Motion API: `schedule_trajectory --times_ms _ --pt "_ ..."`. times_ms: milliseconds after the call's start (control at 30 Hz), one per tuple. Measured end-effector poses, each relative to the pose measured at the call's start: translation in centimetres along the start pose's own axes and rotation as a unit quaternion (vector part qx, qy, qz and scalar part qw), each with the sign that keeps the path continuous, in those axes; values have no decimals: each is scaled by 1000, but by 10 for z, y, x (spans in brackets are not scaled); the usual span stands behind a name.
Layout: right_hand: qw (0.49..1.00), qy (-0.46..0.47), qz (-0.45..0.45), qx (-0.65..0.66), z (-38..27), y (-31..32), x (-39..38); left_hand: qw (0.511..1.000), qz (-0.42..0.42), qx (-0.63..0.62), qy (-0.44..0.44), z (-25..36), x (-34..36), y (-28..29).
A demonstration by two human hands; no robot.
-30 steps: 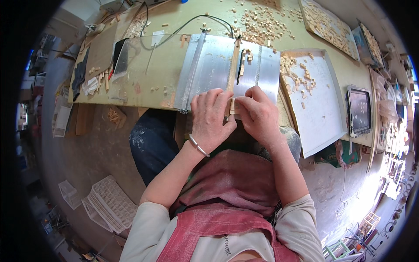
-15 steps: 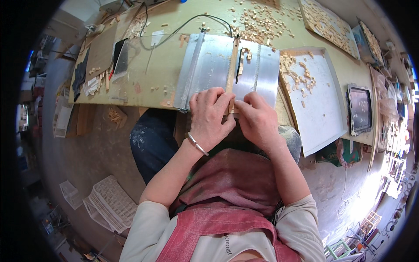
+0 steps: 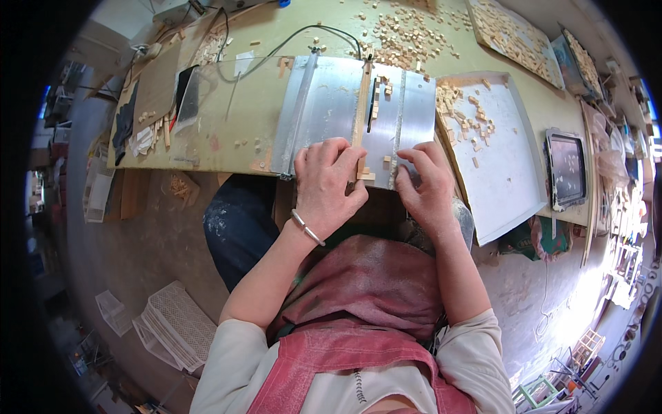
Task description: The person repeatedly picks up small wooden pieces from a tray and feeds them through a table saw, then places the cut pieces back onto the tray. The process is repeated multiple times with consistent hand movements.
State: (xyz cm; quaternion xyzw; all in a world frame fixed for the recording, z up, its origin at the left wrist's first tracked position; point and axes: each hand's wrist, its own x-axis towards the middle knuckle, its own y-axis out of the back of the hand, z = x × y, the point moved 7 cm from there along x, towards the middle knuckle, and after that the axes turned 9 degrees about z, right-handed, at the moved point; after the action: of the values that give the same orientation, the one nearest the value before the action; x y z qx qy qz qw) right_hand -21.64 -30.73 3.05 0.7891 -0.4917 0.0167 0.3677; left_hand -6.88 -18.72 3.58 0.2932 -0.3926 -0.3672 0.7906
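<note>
A shiny metal saw table [image 3: 324, 103] lies on the yellow-green workbench [image 3: 255, 138], with a dark blade slot [image 3: 372, 105] near its middle. A thin wooden strip [image 3: 359, 114] runs along the slot toward me. My left hand [image 3: 324, 183], a silver bangle on its wrist, presses down on the near end of that strip at the table's front edge. My right hand [image 3: 429, 186] rests flat on the metal just right of the strip, fingertips by small cut wooden blocks [image 3: 367, 175]. Which fingers pinch the strip is hidden under the left hand.
A white tray [image 3: 507, 165] with small wooden blocks sits to the right, and a tablet [image 3: 569, 169] beyond it. Loose wooden blocks [image 3: 403, 31] litter the bench's far side. A black cable [image 3: 289, 43] crosses it. A white wire basket [image 3: 176, 324] lies on the floor at left.
The hands have drawn slightly apart: my right hand slid right off the strip onto the bare metal, while my left hand stayed on the strip's near end.
</note>
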Motion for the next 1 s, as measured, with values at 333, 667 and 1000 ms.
schedule_trajectory --times_ms 333,667,1000 --pt "995 84 2 -53 -8 -16 2 1000 -3 1 3 -1 -1 -1" --pt "993 101 7 -61 -11 -23 5 1000 -2 -5 6 0 -1 0" --pt "993 105 8 -55 -13 -34 6 1000 12 -6 5 -1 -1 -1"
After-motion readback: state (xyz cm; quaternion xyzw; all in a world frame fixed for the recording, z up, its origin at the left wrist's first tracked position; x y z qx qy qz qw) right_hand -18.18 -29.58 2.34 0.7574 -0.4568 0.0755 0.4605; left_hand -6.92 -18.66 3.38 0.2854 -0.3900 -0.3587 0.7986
